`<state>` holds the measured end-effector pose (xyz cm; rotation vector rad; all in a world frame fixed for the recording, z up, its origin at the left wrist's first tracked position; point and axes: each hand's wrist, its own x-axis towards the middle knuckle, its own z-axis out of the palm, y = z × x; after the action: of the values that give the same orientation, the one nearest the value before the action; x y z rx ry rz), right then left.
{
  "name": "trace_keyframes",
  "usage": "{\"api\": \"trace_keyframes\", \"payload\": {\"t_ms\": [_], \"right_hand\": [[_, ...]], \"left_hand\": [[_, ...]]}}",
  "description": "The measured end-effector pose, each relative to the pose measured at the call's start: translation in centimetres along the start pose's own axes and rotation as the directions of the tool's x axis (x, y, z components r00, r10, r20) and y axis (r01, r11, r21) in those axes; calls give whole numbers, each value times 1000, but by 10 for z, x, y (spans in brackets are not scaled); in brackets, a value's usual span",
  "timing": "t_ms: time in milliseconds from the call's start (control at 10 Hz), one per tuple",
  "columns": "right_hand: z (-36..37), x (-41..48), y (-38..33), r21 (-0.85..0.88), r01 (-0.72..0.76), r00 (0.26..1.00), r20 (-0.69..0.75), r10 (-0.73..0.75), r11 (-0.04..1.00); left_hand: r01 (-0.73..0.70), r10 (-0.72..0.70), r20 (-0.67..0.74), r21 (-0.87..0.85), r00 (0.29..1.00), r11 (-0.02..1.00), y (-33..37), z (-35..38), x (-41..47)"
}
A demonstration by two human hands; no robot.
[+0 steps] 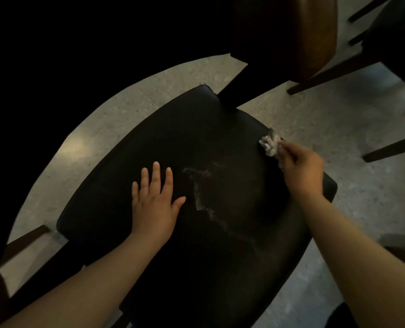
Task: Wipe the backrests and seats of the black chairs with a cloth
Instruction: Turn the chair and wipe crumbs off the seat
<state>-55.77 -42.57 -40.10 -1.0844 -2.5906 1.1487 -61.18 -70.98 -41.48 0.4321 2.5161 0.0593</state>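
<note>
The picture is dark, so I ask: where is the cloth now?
In the head view, the cloth is at the right edge of the black seat, held in the right hand, right of the pale dusty streak.

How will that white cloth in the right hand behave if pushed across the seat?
Probably floppy: the cloth is scrunched into folds where the right hand pinches it. Likely light, since a mere pinch holds it. It should glide on the smooth black seat, though it may bunch up more.

Left hand (154,204) flat on black seat (196,138), cloth (270,145) in right hand (303,166)
</note>
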Motion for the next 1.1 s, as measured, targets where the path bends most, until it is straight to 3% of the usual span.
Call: {"api": "trace_keyframes", "payload": {"t_ms": [100, 300, 400, 600, 700, 800, 1000, 1100], "right_hand": [[14, -25, -2, -11, 19, 1000, -7, -19, 1000], [11, -68, -3, 11, 136, 976, 171, -136, 991], [3, -38, -3, -23, 140, 986, 98, -137, 990], [6, 9, -4, 15, 0, 1000, -21, 0, 1000], [18, -26, -4, -17, 40, 999, -12, -40, 999], [16, -55, -5, -19, 84, 993, 87, -82, 996], [-20, -63, 1, 57, -2, 998, -63, 5, 998], [-31, -68, 7, 55, -68, 996, -57, 71, 996]], "left_hand": [[-3, 3, 0, -4, 1000, 1000, 0, 0, 0], [9, -9, -9, 5, 1000, 1000, 1, 0, -1], [10, -10, -13, 2, 1000, 1000, 1, 0, 0], [11, -11, -22, -3, 1000, 1000, 1, 1, 0], [18, -19, -23, -11, 1000, 1000, 2, 0, -1], [17, -18, -32, -44, 999, 999, 4, -5, -4], [28, -27, 9, -128, 1000, 991, 14, -18, -29], [108, -92, 91, -188, 992, 976, 30, -18, -45]]}}
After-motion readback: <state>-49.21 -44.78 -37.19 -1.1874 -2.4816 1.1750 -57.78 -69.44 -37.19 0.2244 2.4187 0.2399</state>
